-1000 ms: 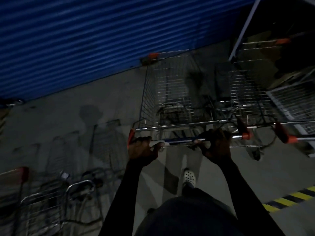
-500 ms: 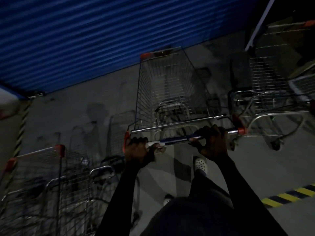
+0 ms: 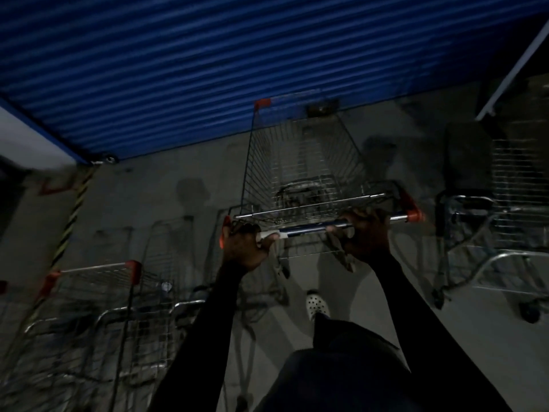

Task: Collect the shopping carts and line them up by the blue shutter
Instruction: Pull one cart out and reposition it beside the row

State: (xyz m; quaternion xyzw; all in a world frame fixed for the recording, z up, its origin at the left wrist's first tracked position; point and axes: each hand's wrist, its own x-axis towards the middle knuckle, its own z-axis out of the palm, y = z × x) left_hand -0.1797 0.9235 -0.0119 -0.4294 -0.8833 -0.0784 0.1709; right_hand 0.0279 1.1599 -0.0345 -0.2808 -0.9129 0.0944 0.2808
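Dim concrete floor runs up to the blue shutter. My left hand and right hand both curl tight round the handle of a wire shopping cart, its nose near the shutter, between a left-side cart and a right-side cart.

2 long black sleeves down to the wrists, dark trousers, 1 white perforated clog

- Both hands, left hand and right hand, grip the cart handle.
- That shopping cart points at the blue shutter.
- Other carts stand left of it, another cart right.
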